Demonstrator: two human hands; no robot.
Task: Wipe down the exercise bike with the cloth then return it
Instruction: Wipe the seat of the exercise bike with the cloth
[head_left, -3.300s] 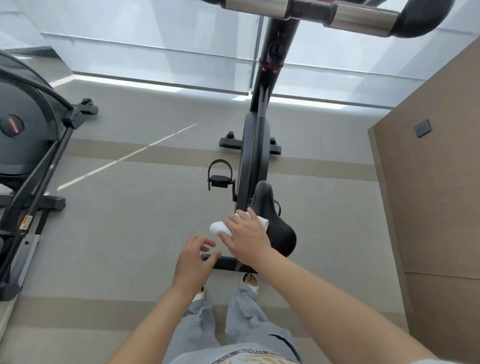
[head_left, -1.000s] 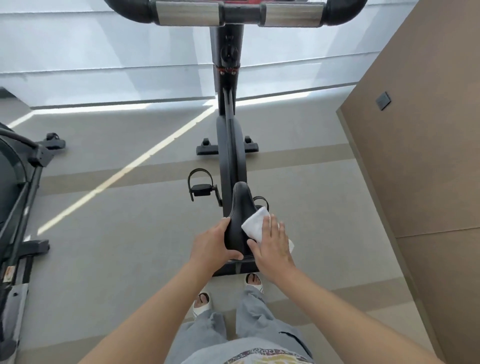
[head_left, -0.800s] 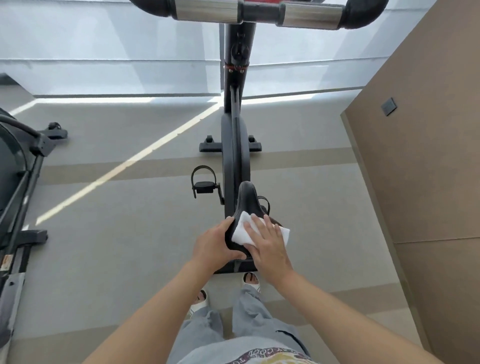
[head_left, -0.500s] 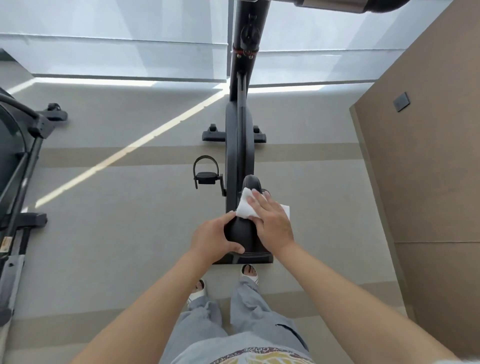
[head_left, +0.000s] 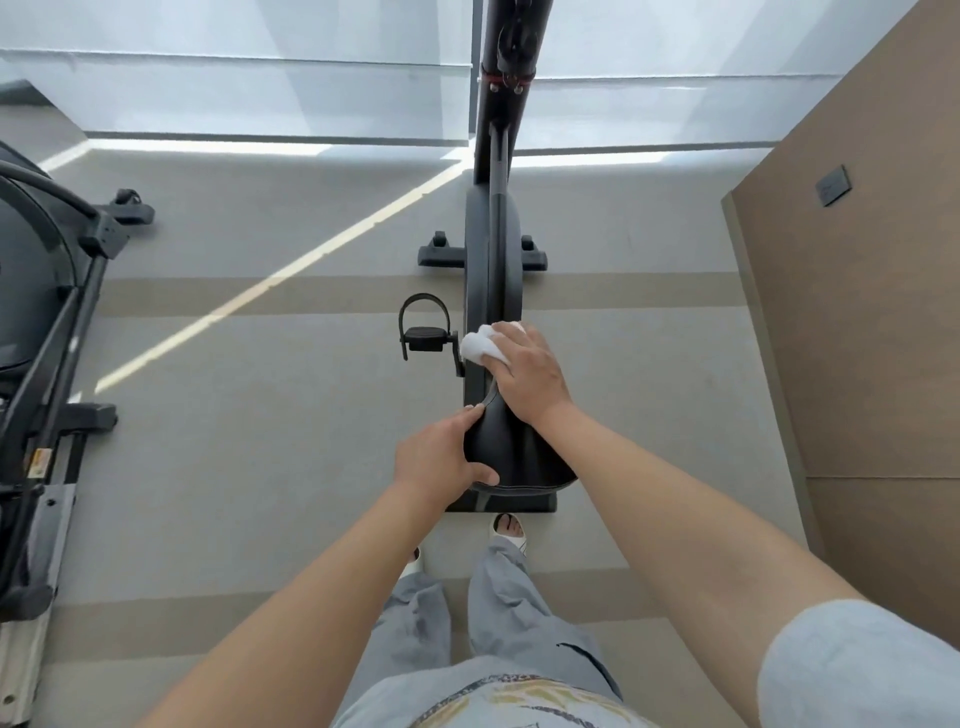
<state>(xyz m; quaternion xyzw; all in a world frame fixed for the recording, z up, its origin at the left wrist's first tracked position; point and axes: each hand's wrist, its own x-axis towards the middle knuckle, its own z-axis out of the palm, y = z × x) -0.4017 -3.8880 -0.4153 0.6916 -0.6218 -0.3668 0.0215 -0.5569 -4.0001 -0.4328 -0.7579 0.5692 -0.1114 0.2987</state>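
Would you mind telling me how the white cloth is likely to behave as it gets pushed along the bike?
The cloth looks soft and floppy: it bunches under the right hand. It is probably light, since that one hand moves it. It will likely crumple rather than slide flat past the saddle.

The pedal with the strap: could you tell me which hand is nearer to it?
Right. The right hand presses the cloth just beside the pedal; the left hand grips the saddle, farther back.
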